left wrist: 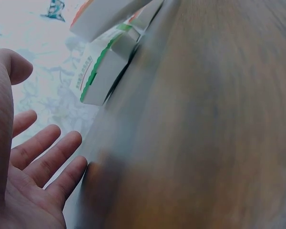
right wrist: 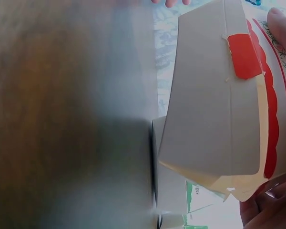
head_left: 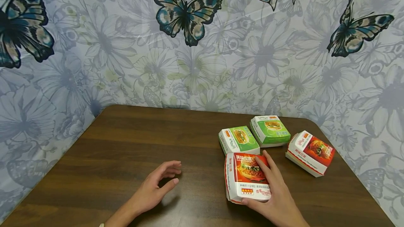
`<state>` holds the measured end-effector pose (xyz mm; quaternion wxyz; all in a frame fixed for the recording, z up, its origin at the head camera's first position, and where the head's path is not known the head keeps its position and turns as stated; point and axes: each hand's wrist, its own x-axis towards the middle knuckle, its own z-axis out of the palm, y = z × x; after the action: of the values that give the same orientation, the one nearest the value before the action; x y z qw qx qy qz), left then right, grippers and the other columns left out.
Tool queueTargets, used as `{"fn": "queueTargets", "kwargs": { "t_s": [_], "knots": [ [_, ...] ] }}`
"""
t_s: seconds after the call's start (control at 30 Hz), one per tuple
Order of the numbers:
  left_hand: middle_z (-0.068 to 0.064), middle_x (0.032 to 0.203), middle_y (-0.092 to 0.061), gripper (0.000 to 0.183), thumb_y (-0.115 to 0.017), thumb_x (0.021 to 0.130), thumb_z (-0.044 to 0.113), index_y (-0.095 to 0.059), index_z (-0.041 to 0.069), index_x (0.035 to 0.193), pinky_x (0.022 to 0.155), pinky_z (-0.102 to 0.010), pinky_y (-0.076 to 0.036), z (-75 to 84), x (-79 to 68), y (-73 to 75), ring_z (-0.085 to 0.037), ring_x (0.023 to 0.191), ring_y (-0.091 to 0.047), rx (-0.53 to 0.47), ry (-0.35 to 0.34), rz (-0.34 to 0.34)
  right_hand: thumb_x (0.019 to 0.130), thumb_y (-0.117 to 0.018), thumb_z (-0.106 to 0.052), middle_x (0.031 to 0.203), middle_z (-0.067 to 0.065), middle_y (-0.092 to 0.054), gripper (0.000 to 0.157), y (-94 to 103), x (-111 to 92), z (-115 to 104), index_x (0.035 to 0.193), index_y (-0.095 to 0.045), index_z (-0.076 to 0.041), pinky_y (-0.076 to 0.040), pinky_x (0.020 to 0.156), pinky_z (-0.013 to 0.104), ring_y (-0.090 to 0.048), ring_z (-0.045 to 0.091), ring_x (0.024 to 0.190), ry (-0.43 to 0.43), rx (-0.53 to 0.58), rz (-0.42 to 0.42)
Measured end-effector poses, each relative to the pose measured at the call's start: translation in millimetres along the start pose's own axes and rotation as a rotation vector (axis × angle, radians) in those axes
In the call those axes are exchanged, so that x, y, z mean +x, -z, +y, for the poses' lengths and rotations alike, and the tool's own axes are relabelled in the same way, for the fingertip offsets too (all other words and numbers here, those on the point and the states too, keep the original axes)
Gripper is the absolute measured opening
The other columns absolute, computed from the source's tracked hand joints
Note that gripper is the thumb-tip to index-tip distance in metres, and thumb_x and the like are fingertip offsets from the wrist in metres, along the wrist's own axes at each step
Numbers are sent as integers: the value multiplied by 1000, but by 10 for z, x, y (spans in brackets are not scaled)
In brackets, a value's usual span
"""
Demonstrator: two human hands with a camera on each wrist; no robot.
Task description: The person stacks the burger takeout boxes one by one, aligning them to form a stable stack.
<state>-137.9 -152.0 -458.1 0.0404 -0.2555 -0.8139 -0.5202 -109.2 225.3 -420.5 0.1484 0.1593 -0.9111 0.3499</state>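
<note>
My right hand (head_left: 277, 192) grips a red-and-white burger box (head_left: 249, 176) by its right side, thumb at the near edge and fingers over the top. In the right wrist view the plain white underside of this box (right wrist: 209, 105) hangs tilted above the tabletop, a red tab on its side. To the left, my left hand (head_left: 157, 188) hovers over the table with fingers spread loosely and nothing in them. Its palm and separated fingers (left wrist: 52, 157) show in the left wrist view.
Two green-and-white burger boxes, one nearer (head_left: 241, 139) and one farther (head_left: 271, 130), stand behind the held box. Another red-and-white box (head_left: 310, 153) sits near the right table edge. A butterfly-print cloth (head_left: 202, 69) hangs behind the brown wooden table (head_left: 126, 139).
</note>
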Motion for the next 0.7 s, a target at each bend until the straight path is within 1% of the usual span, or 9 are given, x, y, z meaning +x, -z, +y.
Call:
{"fn": "queueTargets", "kwargs": {
  "t_s": [0.07, 0.13, 0.17, 0.23, 0.3, 0.37, 0.5, 0.63, 0.7],
  "knots": [
    [-11, 141, -61, 43, -63, 104, 14, -51, 6, 145, 102, -31, -52, 0, 1, -8, -22, 120, -64, 1, -7, -1, 68, -97, -43, 172, -4, -14, 115, -9, -5, -6, 162, -32, -33, -35, 101, 36, -30, 29, 145, -4, -8, -9],
    [-10, 140, -61, 44, -63, 103, 13, -51, 6, 144, 102, -31, -53, -2, 1, -15, -21, 120, -64, 2, -14, -2, 67, -97, -45, 172, -3, -15, 115, -23, -13, -8, 161, -32, -33, -32, 101, 28, -31, 29, 144, 2, -14, -11],
    [-10, 140, -61, 44, -63, 103, 13, -51, 6, 145, 102, -31, -53, -2, 1, -18, -21, 120, -64, 4, -18, -2, 67, -97, -45, 172, -2, -15, 115, -29, -15, -11, 162, -32, -33, -32, 101, 27, -31, 29, 144, 4, -17, -14],
    [-10, 140, -61, 44, -64, 103, 13, -51, 6, 145, 102, -31, -53, -1, 1, -22, -21, 120, -64, 7, -23, -1, 67, -96, -46, 172, 0, -16, 115, -43, -18, -15, 162, -32, -33, -30, 101, 22, -31, 28, 143, 11, -18, -18],
    [-10, 140, -61, 44, -64, 103, 13, -51, 6, 144, 102, -32, -53, 1, 1, -27, -21, 120, -64, 9, -27, 1, 67, -96, -47, 172, 3, -18, 116, -57, -19, -20, 162, -32, -33, -30, 101, 21, -31, 28, 143, 19, -18, -21],
    [-10, 139, -61, 44, -64, 103, 13, -51, 6, 144, 102, -32, -53, 7, 0, -32, -21, 119, -65, 11, -28, 2, 67, -96, -48, 171, 5, -19, 116, -69, -21, -27, 162, -31, -32, -32, 101, 22, -32, 27, 142, 25, -22, -25],
    [-10, 138, -62, 44, -65, 103, 14, -51, 6, 144, 102, -32, -53, 26, -5, -48, -20, 118, -65, 9, -26, -2, 67, -96, -48, 171, 5, -20, 116, -86, -27, -38, 162, -32, -33, -34, 100, 24, -32, 25, 141, 27, -21, -25],
    [-9, 138, -61, 44, -64, 103, 15, -51, 7, 144, 103, -32, -52, 45, -10, -68, -21, 119, -64, 1, -25, -13, 66, -97, -47, 170, 7, -21, 114, -95, -33, -48, 161, -34, -32, -35, 100, 26, -33, 27, 142, 30, -11, -22],
    [-9, 137, -62, 44, -64, 103, 15, -51, 8, 145, 103, -32, -52, 53, -12, -80, -21, 119, -64, -1, -27, -17, 66, -97, -47, 170, 7, -22, 114, -97, -36, -55, 161, -34, -32, -38, 99, 29, -34, 28, 141, 28, -13, -27]
  ]
}}
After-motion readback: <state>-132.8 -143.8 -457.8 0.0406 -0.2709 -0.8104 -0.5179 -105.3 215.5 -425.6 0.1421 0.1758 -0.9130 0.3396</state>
